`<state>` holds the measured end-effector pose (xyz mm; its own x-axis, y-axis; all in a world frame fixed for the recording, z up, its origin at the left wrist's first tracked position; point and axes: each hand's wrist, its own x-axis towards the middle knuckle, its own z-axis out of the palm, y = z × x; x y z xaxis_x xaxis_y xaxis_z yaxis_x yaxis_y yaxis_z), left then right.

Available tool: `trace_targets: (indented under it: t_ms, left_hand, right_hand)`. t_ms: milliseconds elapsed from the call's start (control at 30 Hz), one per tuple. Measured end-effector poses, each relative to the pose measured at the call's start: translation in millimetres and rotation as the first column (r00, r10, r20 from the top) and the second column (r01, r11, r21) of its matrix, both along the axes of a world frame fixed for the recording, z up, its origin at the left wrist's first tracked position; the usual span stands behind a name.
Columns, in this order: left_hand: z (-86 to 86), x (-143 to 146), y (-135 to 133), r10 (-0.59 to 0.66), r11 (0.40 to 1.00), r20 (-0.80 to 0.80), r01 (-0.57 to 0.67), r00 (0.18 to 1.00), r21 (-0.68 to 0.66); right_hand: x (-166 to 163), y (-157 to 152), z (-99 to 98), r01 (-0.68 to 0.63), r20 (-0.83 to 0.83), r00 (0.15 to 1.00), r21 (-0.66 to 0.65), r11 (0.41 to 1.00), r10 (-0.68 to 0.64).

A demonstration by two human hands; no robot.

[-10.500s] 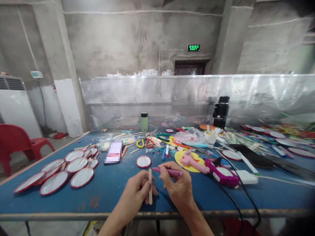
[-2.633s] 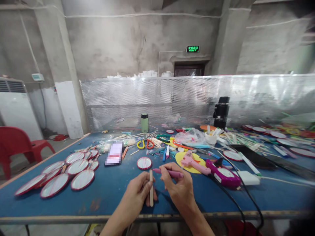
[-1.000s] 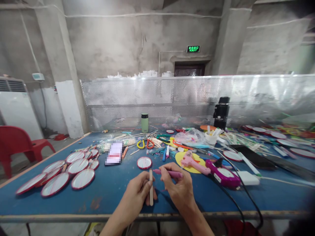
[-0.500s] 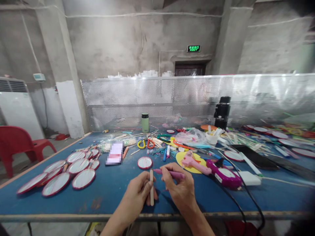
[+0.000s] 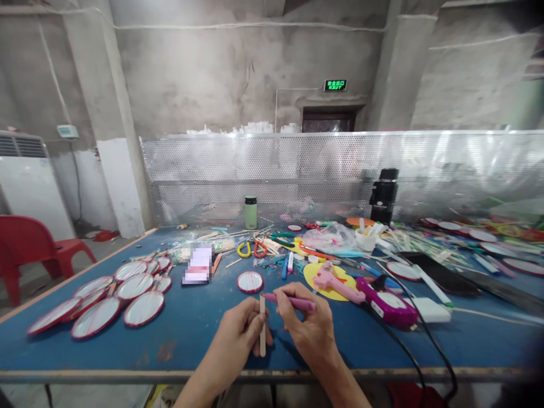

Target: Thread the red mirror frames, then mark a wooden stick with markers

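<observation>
My left hand pinches a flat wooden craft stick, held upright near the table's front edge. In my right hand is a pink marker pen, gripped as for writing. Its tip meets the upper part of the stick, or comes very close to it. Just beyond both hands lies a small round white disc with a red rim. To the right of my right hand, a pink glue gun rests on a yellow disc.
Several red-rimmed round discs are piled at the left, near a phone. Pens, sticks and plastic bags clutter the back, with a green bottle and a black flask. A purple device with black cables sits at right.
The marker has shifted slightly left, bringing its tip to the stick. My left hand keeps its hold almost unmoved.
</observation>
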<state>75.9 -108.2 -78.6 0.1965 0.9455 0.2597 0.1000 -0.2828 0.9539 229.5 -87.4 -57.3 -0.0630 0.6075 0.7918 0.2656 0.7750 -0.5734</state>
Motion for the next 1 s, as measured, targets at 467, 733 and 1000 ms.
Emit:
trace_targets:
  t_ms: [467,733,1000]
  left_hand:
    - [0.9,-0.5,-0.2,0.025,1.0,-0.035,-0.025,0.999,0.009]
    - [5.9,0.3,-3.4,0.031,1.0,-0.057,-0.031,0.998,0.006]
    - [6.0,0.7,-3.4,0.033,0.999,-0.07,-0.032,0.997,0.01]
  right_hand:
    - [-0.1,0.8,1.2,-0.011,-0.013,1.0,0.013,1.0,0.011]
    - [-1.6,0.1,2.6,-0.017,0.003,1.0,0.021,1.0,0.017]
    - [-0.8,-1.1,2.5,-0.014,0.025,1.0,0.027,1.0,0.013]
